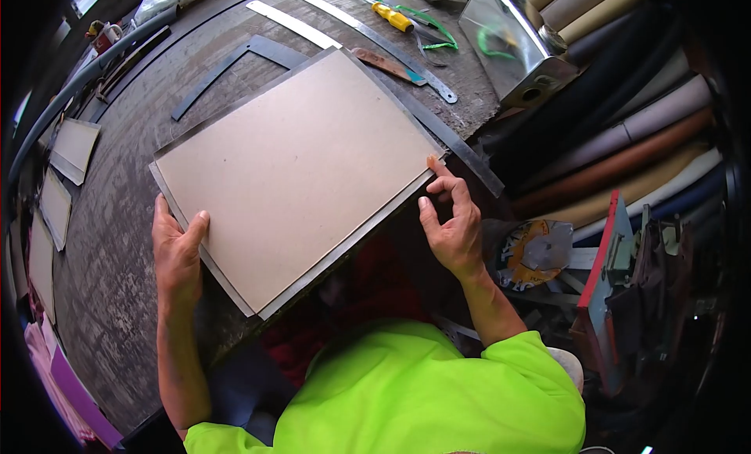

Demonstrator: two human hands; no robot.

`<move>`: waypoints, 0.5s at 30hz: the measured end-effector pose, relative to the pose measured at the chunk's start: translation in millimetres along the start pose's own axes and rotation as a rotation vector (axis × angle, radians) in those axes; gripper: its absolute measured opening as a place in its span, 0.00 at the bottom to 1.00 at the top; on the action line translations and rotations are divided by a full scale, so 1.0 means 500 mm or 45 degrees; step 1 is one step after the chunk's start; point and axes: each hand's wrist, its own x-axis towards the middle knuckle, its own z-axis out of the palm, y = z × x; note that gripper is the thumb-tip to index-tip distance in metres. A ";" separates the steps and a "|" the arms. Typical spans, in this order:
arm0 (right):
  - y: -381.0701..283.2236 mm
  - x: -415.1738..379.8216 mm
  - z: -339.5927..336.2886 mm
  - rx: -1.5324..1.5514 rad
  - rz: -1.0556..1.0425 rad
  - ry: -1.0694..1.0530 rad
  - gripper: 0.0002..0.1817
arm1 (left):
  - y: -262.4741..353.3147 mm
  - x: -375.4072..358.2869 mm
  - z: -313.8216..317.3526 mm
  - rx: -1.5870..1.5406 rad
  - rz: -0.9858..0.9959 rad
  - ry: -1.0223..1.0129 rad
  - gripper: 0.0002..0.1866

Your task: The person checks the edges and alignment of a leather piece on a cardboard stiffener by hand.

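A large beige board [297, 172] with thin grey margins lies tilted across the front edge of the dark worktable [117, 258]. My left hand [178, 247] grips its left edge, thumb on top and fingers at the side. At the right corner my right hand [452, 219] has its index fingertip on the board's edge, the other fingers curled and apart from the thumb. Part of a metal square [223, 80] shows behind the board's far edge. A long metal strip [458, 149] runs past the right corner.
Metal rulers [297, 25], a knife [387, 65] and a yellow-handled screwdriver [393, 17] lie at the back. A shiny metal box [508, 39] stands at the back right, beside rolls of material [626, 133]. Smaller panels [74, 150] line the left side.
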 end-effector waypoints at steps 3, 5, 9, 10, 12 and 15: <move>-0.019 -0.028 0.022 -0.150 -0.197 -0.021 0.14 | 0.000 0.000 0.002 0.035 0.029 0.024 0.25; -0.039 -0.047 0.038 -0.212 -0.294 -0.030 0.13 | 0.003 0.001 0.001 0.091 0.036 0.029 0.25; -0.089 -0.078 0.066 -0.255 -0.409 -0.115 0.17 | 0.000 0.000 -0.011 0.232 0.011 0.011 0.32; -0.099 -0.081 0.062 -0.262 -0.432 -0.181 0.17 | 0.000 0.001 -0.011 0.233 0.015 0.020 0.32; -0.094 -0.074 0.053 0.110 -0.476 -0.309 0.16 | 0.001 0.005 -0.009 0.232 0.028 0.034 0.33; -0.059 -0.048 0.011 0.345 -0.318 -0.268 0.17 | 0.001 0.002 0.001 0.177 0.054 0.088 0.29</move>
